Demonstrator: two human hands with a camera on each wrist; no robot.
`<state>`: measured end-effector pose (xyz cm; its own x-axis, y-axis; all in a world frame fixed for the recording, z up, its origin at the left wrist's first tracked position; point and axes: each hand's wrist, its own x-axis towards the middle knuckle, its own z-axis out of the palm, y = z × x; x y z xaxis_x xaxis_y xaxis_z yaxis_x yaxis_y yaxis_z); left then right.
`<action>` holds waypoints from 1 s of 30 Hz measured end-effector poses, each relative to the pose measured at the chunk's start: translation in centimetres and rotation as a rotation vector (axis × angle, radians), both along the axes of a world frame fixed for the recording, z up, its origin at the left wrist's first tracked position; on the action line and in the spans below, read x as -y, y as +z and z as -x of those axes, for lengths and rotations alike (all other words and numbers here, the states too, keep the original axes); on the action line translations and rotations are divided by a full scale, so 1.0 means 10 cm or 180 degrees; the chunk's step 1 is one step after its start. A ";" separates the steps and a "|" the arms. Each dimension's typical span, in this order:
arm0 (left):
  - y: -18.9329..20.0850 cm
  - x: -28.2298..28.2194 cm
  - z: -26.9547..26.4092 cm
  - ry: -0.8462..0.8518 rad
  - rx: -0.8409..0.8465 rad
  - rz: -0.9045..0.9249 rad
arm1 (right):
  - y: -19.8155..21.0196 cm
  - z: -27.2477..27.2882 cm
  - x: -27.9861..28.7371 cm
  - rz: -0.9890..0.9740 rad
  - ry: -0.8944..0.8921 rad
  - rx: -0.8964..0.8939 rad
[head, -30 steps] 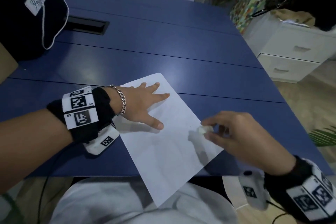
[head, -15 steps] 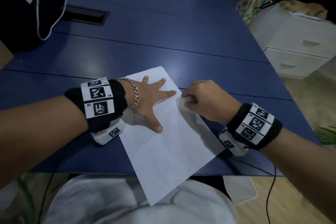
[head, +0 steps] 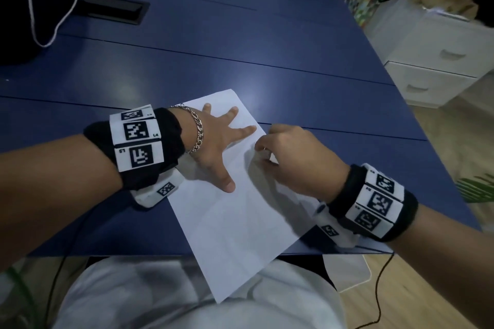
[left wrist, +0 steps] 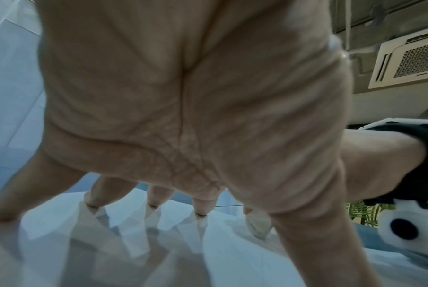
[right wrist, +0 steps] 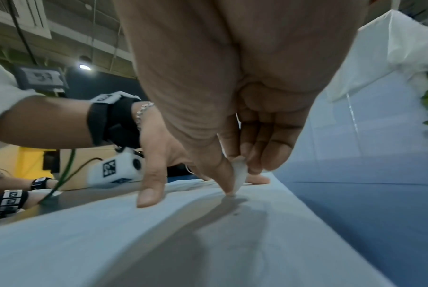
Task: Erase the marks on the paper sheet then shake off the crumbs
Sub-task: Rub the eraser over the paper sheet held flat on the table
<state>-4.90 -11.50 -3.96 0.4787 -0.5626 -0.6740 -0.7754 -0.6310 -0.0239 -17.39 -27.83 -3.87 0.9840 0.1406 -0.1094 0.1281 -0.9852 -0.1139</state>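
Note:
A white paper sheet (head: 235,224) lies askew on the blue table (head: 240,48), its near corner hanging over the front edge. My left hand (head: 219,141) lies flat on the sheet's far left part with fingers spread, pressing it down; its fingertips (left wrist: 153,203) touch the paper (left wrist: 208,262). My right hand (head: 288,155) pinches a small white eraser (right wrist: 239,174) between thumb and fingers, its tip on the paper (right wrist: 109,242) near the right edge. Faint pencil marks (right wrist: 254,246) show just in front of the eraser. In the head view the eraser is hidden under the hand.
A black bag (head: 24,8) with a white cord sits at the far left. A black cable slot (head: 112,8) is set into the table. White drawers (head: 441,67) stand to the right. Another person's banded wrists (right wrist: 11,200) rest on the table beyond.
My right hand came in from the right edge with the eraser and set it on the paper beside my left fingertips. The left hand has stayed pressed flat.

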 end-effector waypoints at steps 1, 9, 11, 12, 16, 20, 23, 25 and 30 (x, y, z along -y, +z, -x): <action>0.00 0.00 0.00 -0.0004 0.0020 -0.0006 | 0.00 -0.01 0.01 0.0014 -0.0004 -0.0025; 0.02 0.03 0.02 0.0044 0.0038 -0.0086 | -0.06 -0.04 0.03 -0.0244 -0.0245 0.0024; 0.03 0.02 0.04 0.0062 0.0070 -0.0062 | -0.02 -0.06 0.05 -0.0393 -0.0221 -0.0075; 0.03 0.02 0.05 0.0090 0.0070 -0.0046 | 0.03 -0.10 0.12 -0.0482 -0.0369 -0.0004; 0.01 0.00 0.11 0.0219 0.0242 0.0143 | 0.27 -0.17 0.52 -0.0958 -0.1030 0.0624; 0.01 -0.05 0.06 0.0175 0.0656 0.0461 | 0.34 -0.09 0.66 -0.1020 -0.1142 0.0562; 0.10 -0.18 -0.20 0.0106 0.0619 0.0616 | 0.29 -0.03 0.59 -0.0986 -0.0945 0.0443; 0.10 -0.27 -0.36 0.0033 0.0310 0.0643 | 0.24 -0.02 0.51 -0.0919 -0.0759 0.0408; -0.02 -0.22 -0.40 -0.0202 -0.0068 0.0441 | 0.06 -0.20 0.30 -0.0506 -0.0412 0.0235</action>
<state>-0.92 -9.32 -4.14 0.4256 -0.6796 -0.5975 -0.8131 -0.5770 0.0770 -15.36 -30.81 -3.23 0.9995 0.0223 -0.0227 0.0155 -0.9643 -0.2643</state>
